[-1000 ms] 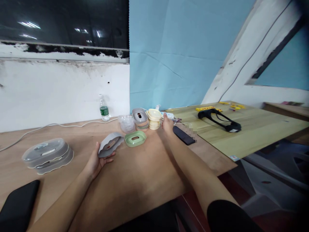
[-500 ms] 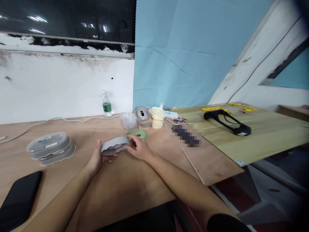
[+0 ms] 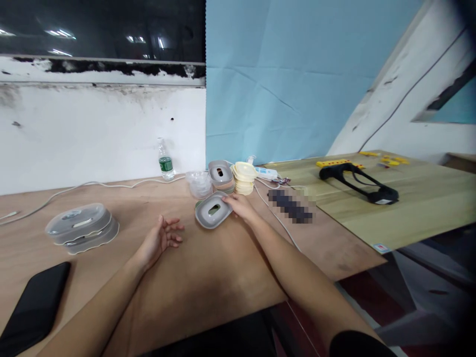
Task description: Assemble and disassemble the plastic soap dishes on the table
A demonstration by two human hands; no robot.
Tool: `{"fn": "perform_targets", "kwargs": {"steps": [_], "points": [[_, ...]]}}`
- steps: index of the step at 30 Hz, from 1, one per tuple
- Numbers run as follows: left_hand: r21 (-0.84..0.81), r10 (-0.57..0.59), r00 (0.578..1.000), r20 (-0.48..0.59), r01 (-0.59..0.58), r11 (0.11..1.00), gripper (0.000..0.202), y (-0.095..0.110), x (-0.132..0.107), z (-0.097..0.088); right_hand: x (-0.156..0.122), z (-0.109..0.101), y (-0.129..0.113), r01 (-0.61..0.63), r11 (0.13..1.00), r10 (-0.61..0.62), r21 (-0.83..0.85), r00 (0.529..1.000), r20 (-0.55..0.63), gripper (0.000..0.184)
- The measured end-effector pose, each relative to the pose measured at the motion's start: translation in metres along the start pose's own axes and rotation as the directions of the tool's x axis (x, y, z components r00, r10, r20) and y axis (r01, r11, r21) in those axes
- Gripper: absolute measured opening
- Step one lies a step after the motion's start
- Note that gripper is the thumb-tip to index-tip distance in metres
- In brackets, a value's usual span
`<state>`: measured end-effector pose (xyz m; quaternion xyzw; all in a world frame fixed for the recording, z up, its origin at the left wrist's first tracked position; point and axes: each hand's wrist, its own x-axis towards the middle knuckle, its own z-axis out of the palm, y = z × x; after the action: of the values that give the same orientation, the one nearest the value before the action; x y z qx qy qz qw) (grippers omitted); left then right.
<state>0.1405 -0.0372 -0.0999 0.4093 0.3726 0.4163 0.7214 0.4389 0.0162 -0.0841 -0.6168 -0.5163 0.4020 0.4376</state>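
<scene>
My right hand [image 3: 238, 204] grips the right edge of a grey oval tray [image 3: 213, 210] with a slot in its middle, which lies tilted on a green tray [image 3: 198, 204] whose rim barely shows. My left hand [image 3: 160, 239] rests palm up on the wooden table [image 3: 193, 277], fingers loosely spread, holding nothing, a little left of the grey tray. Behind stand a stack of clear cups [image 3: 200, 184], a stack of grey trays [image 3: 220, 176] and a stack of cream trays [image 3: 244, 178].
A stack of clear lidded discs [image 3: 81, 227] sits at the left, a black phone [image 3: 35, 307] near the front left corner. A water bottle [image 3: 165, 160] stands by the wall, with a white cable [image 3: 92, 185] and power strip [image 3: 266, 173]. A black frame [image 3: 357, 181] lies on the lighter table [image 3: 409, 208].
The grey tray left my left hand: my right hand came back from the far stacks, took it, and set it over the green tray. My left hand opened.
</scene>
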Motion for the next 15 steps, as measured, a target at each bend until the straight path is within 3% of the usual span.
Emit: {"fn": "perform_targets", "kwargs": {"steps": [4,9,15], "points": [[0.036,0.010,1.000,0.000,-0.010,0.999,0.048,-0.002,0.001,0.000,0.006,-0.014,0.005,-0.071,0.996,0.067,-0.047,0.994,-0.088,0.032],[0.119,0.038,0.998,-0.053,-0.031,0.992,0.044,0.000,-0.003,0.007,0.003,-0.016,0.006,-0.141,0.986,0.138,-0.092,0.990,-0.040,0.033],[0.255,0.076,0.994,-0.084,-0.053,0.965,0.047,-0.001,-0.005,0.012,0.003,-0.009,0.008,-0.138,0.990,0.138,-0.012,0.990,-0.020,0.034]]}}
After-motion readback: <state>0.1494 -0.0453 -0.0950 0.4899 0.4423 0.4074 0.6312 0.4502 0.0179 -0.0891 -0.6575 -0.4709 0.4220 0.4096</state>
